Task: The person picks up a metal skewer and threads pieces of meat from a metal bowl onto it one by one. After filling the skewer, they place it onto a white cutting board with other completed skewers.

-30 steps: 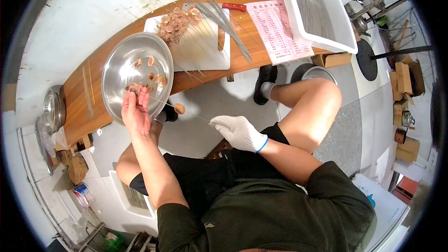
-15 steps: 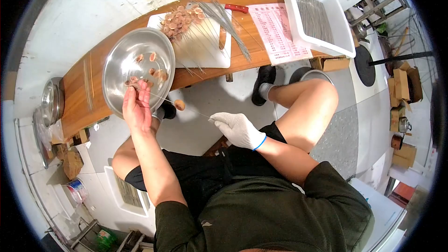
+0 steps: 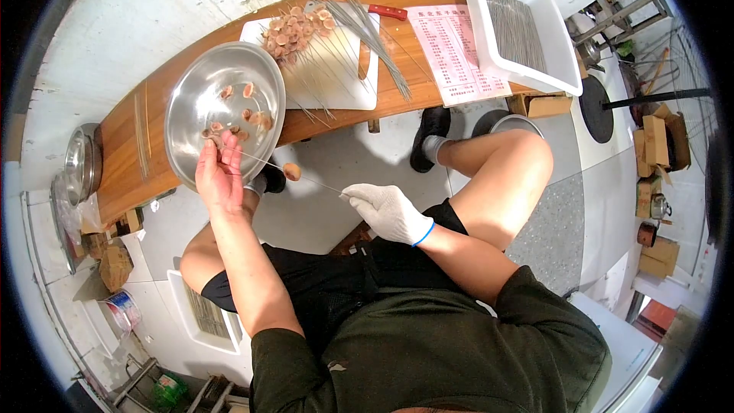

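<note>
My gloved right hand (image 3: 386, 213) is closed around one end of a thin metal skewer (image 3: 319, 184). A round brownish piece of food (image 3: 291, 172) is threaded partway along it. The skewer's other end runs to my bare left hand (image 3: 219, 177), whose thumb and fingers are pinched at the bowl's near rim; a similar piece seems to be between them, mostly hidden. Behind that hand, the steel bowl (image 3: 187, 99) is tilted toward me, with several more round pieces (image 3: 248, 90) inside.
On the wooden table (image 3: 126, 153), a white cutting board (image 3: 348, 76) carries heaped food pieces (image 3: 298, 34) on skewers. Beside it lie loose skewers (image 3: 382, 53), a red-handled knife (image 3: 388, 12) and a printed pink sheet (image 3: 455, 53). A white bin (image 3: 562, 69) holds many skewers.
My left hand has shifted slightly left and down around the bowl's near edge. The right hand and the threaded piece stay nearly in place; the view has moved a little.
</note>
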`<state>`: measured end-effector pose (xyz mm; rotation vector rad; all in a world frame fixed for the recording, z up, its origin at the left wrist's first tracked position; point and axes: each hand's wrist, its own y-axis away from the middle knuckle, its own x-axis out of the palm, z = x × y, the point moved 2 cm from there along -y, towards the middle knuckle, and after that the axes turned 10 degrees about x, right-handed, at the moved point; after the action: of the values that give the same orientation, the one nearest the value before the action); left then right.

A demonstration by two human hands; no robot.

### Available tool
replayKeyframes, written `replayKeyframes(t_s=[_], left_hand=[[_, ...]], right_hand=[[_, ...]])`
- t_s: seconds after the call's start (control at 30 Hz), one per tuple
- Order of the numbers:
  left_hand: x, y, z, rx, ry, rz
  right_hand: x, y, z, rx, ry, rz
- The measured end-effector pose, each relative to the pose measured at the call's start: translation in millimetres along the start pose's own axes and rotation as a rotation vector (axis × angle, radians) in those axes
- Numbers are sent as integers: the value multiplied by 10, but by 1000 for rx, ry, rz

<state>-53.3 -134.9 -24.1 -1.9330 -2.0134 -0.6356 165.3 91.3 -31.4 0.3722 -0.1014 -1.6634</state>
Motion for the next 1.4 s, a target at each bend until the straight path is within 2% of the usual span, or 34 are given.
replayKeyframes(t_s=[0.33, 0.53, 0.73, 0.97, 1.17, 1.4], left_hand=[[35, 10, -8, 16, -34, 4], [30, 6, -10, 34, -49, 21], [36, 13, -17, 72, -72, 50], [31, 7, 24, 77, -104, 62], [146, 50, -49, 9, 73, 30], [154, 61, -10, 23, 44, -3]], right_hand=[[-5, 12, 19, -29, 52, -21], [-21, 58, 130, 120, 19, 16], [30, 56, 44, 42, -27, -2], [25, 59, 58, 49, -19, -1], [22, 34, 98, 69, -35, 28], [40, 53, 66, 38, -12, 12]])
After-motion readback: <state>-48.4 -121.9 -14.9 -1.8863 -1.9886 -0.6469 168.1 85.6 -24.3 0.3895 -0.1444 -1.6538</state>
